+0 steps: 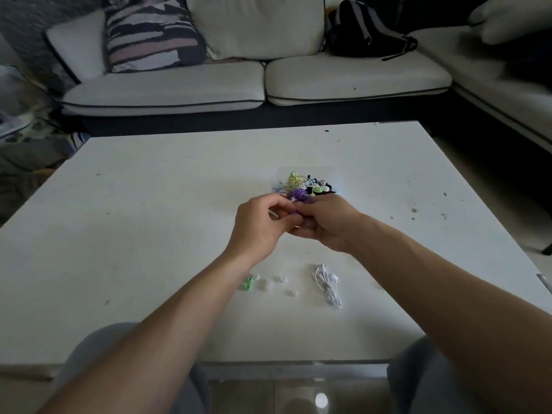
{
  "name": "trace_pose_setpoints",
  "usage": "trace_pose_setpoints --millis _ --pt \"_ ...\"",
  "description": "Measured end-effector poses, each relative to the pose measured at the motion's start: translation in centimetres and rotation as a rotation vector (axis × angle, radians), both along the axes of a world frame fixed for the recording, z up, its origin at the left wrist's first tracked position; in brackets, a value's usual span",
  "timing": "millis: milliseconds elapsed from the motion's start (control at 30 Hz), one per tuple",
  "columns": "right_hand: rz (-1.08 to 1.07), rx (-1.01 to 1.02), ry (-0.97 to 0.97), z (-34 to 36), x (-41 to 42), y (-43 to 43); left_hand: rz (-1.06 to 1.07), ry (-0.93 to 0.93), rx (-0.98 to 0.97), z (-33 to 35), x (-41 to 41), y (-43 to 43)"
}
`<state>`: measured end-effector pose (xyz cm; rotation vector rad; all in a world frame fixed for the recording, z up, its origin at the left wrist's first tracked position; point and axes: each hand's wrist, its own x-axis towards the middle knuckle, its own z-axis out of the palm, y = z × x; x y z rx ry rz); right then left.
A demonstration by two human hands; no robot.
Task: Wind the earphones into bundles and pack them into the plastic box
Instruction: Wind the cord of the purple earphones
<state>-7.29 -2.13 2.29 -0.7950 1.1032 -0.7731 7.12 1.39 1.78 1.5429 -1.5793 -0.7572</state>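
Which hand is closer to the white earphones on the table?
Right. The right hand is straight beyond the white earphones; the left hand is farther off to the left. Both hold purple earphones.

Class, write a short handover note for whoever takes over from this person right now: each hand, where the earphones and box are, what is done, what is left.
Left hand and right hand: both grip the purple earphones, apparently mid-wind, just before the plastic box.
Done: several bundles, yellow and dark among them, lie in the box.
Left: finish and pack the purple set, then the white earphones on the table nearer the person. Loose ear tips lie beside them.
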Motion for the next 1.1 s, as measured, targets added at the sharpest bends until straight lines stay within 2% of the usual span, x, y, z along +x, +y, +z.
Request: trace_pose_setpoints --millis 200,300,467,600,700,800,867,1000,1100 --pt "0.03 -0.057 -0.005 1.4 0.0 0.2 -0.037 0.117 0.017 1.1 0.7 -0.2" --pt "0.167 -0.077 0.108 1.9 -0.5 0.0 -0.049 0.196 -0.011 1.9 0.7 -0.4" --pt "0.301 -0.068 0.228 2.3 -1.5 -0.1 -0.028 0.45 0.048 2.8 0.9 -0.4" --pt "0.124 -0.307 0.215 2.7 -0.8 0.1 0.045 0.548 0.056 3.6 1.0 -0.3" --pt "0.118 -0.523 0.198 3.0 -0.2 0.5 0.08 0.616 0.071 3.9 1.1 -0.3" --pt "0.125 -0.584 0.11 2.7 0.3 0.9 0.097 0.723 0.129 3.7 1.3 -0.5" --pt "0.108 -0.624 0.117 2.5 0.6 1.0 0.109 0.776 0.185 3.6 1.4 -0.6" --pt "0.086 -0.646 0.201 1.8 0.9 0.6 0.071 0.709 0.238 3.1 2.2 -0.9" --pt "0.063 -0.574 0.2 1.1 1.1 0.4 0.076 0.49 0.249 2.2 3.6 -1.3"
